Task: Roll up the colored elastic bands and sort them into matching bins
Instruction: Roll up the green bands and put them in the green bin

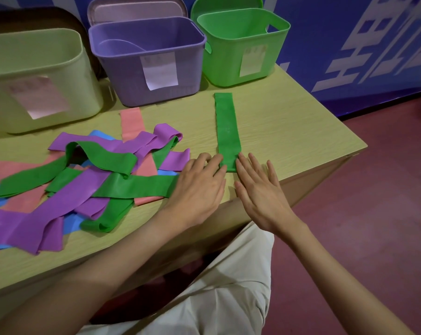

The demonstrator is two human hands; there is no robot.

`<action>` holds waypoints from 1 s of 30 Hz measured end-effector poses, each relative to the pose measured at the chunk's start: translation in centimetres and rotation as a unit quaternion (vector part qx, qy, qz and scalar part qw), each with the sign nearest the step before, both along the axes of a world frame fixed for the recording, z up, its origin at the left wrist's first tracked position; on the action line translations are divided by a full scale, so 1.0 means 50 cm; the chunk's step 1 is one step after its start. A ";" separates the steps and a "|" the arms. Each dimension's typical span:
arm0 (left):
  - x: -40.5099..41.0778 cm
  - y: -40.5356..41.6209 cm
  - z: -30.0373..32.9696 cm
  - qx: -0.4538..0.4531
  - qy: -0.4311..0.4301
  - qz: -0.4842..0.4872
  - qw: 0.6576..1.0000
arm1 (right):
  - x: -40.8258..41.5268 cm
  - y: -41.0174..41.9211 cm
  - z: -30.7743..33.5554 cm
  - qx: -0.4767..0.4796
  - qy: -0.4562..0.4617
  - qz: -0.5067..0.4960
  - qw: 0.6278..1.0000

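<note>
A green elastic band (226,126) lies flat and straight on the table, running from near the green bin (243,49) toward me. My left hand (199,187) rests with straight fingers, its fingertips touching the band's near left corner. My right hand (260,189) lies flat beside the band's near right corner, fingertips at its edge. A tangled pile of green, purple, pink and blue bands (83,175) covers the table to the left. A purple bin (149,59) stands behind the pile.
A pale yellow-green bin (35,76) stands at the back left. Lids lean behind the purple and green bins. The table (289,131) ends just right of the flat band, with red floor beyond. My lap is under the near edge.
</note>
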State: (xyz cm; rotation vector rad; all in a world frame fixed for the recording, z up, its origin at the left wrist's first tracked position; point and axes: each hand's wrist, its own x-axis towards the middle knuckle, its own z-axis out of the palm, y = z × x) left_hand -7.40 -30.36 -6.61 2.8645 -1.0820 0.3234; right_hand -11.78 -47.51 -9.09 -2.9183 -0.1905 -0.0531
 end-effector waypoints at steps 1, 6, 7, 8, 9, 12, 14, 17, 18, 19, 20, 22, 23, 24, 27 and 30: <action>0.004 -0.002 0.000 0.007 -0.005 0.000 1.000 | 0.004 -0.001 -0.001 0.002 0.001 -0.002 1.000; 0.020 -0.003 -0.005 0.049 -0.020 -0.009 0.999 | 0.015 0.000 0.007 0.004 -0.019 0.009 1.000; 0.023 -0.003 -0.004 0.053 -0.019 -0.009 0.998 | 0.012 0.001 0.010 0.001 -0.030 0.014 0.999; 0.025 -0.003 -0.001 0.057 -0.016 -0.010 0.998 | 0.007 0.002 0.013 -0.002 -0.041 0.018 0.999; 0.027 -0.004 0.003 0.062 -0.011 -0.010 0.998 | 0.001 0.003 0.014 -0.003 -0.047 0.021 0.999; 0.033 -0.005 0.002 0.064 0.005 -0.014 0.998 | -0.009 0.004 0.009 0.001 -0.037 0.026 0.999; 0.036 -0.005 0.000 0.052 0.004 -0.007 0.999 | -0.005 0.003 0.004 0.012 -0.029 0.030 0.999; 0.046 -0.010 0.003 0.031 -0.001 -0.001 1.000 | 0.004 0.000 -0.001 0.023 -0.027 0.030 0.999; 0.051 -0.013 0.003 0.017 -0.003 -0.005 1.000 | 0.007 -0.001 -0.002 0.022 -0.028 0.028 0.999; 0.057 -0.017 0.004 0.002 -0.006 -0.011 1.000 | 0.010 -0.001 -0.003 0.019 -0.030 0.026 0.999; 0.061 -0.022 0.006 -0.015 -0.007 -0.015 1.000 | 0.012 -0.002 -0.003 0.016 -0.032 0.024 0.999; 0.071 -0.032 0.010 -0.056 0.011 -0.019 0.998 | 0.017 -0.002 -0.004 0.012 -0.034 0.021 0.999; 0.076 -0.036 0.011 -0.078 0.032 -0.015 0.996 | 0.020 -0.002 -0.003 0.014 -0.034 0.020 0.999; 0.082 -0.039 0.010 -0.104 0.059 -0.008 0.993 | 0.024 -0.003 -0.003 0.018 -0.033 0.019 0.999; 0.102 -0.046 0.010 -0.172 0.123 0.017 0.977 | 0.037 -0.007 -0.003 0.050 -0.035 0.021 0.998; 0.111 -0.051 0.012 -0.177 0.144 0.024 0.973 | 0.044 -0.015 -0.005 0.126 -0.045 0.011 0.991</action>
